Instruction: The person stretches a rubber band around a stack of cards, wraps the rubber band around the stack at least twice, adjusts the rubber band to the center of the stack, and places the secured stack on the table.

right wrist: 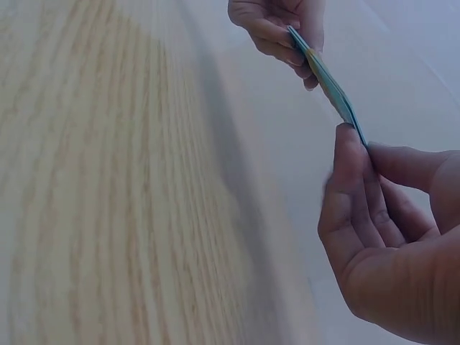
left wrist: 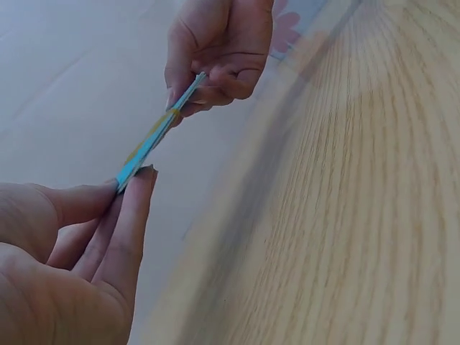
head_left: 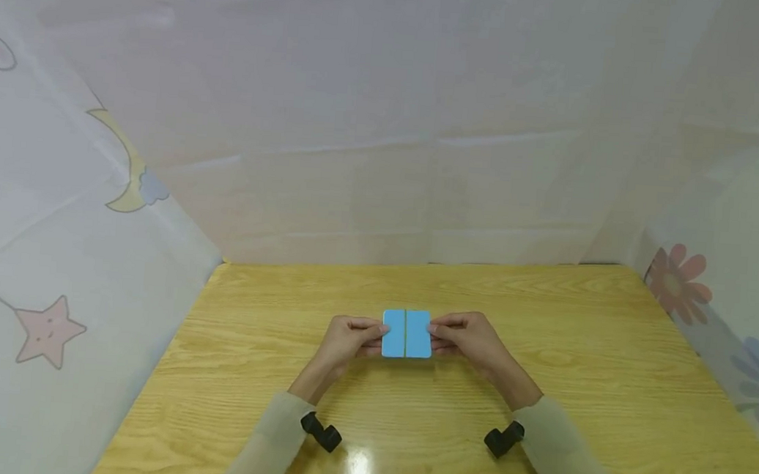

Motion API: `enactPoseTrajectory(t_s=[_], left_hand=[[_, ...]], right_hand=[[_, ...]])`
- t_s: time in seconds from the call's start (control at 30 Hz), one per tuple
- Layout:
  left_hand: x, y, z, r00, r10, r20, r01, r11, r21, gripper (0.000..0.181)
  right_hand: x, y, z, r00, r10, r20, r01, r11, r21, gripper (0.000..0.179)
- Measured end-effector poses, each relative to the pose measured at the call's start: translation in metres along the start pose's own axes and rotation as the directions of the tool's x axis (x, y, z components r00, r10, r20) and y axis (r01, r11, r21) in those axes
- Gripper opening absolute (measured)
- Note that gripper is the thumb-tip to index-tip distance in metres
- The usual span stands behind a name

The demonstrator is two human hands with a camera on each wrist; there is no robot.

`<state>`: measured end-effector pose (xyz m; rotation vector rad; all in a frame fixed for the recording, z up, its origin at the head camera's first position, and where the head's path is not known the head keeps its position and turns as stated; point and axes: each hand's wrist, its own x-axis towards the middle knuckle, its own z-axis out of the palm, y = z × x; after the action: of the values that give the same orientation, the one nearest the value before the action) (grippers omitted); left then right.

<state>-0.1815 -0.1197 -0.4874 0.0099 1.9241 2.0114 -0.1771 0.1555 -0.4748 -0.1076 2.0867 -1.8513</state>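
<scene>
A thin stack of light-blue cards [head_left: 418,335] with rounded corners is held above the table, between the two hands. Around its middle runs a narrow yellowish rubber band [head_left: 405,336]. My left hand [head_left: 344,337] pinches the left edge, thumb on top and fingers beneath. On the opposite edge, my right hand [head_left: 474,340] pinches in the same way. Both wrist views show the stack edge-on, as a thin strip of several layers [left wrist: 141,154], and its underside is mostly hidden in the head view.
Beneath the hands lies a wood-grain table [head_left: 270,288]. A pale cloth wall [head_left: 361,118] rises behind it, with side walls printed with a star [head_left: 51,331], a moon and flowers [head_left: 679,284]. A black wrist device [head_left: 321,431] sits on each sleeve.
</scene>
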Motion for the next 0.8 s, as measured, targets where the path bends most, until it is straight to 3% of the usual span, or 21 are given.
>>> enactPoseTrajectory(t_s=[0.2,0.37,0.8], left_hand=[[0.009,-0.006,-0.002,1.0,0.001,-0.006,-0.001,0.999,0.042,0.029],[0.014,-0.014,-0.004,1.0,-0.018,0.002,0.018,0.999,0.045,0.027],[0.024,-0.018,0.0,0.998,-0.056,-0.011,0.057,0.995,0.084,0.026]], right_hand=[[0.007,0.001,0.0,0.999,0.032,-0.039,-0.034,0.998,-0.059,0.031],[0.011,0.007,0.003,0.998,0.057,-0.028,-0.057,0.998,-0.022,0.029],[0.02,0.015,0.0,0.995,0.096,-0.015,-0.096,0.995,0.024,0.03]])
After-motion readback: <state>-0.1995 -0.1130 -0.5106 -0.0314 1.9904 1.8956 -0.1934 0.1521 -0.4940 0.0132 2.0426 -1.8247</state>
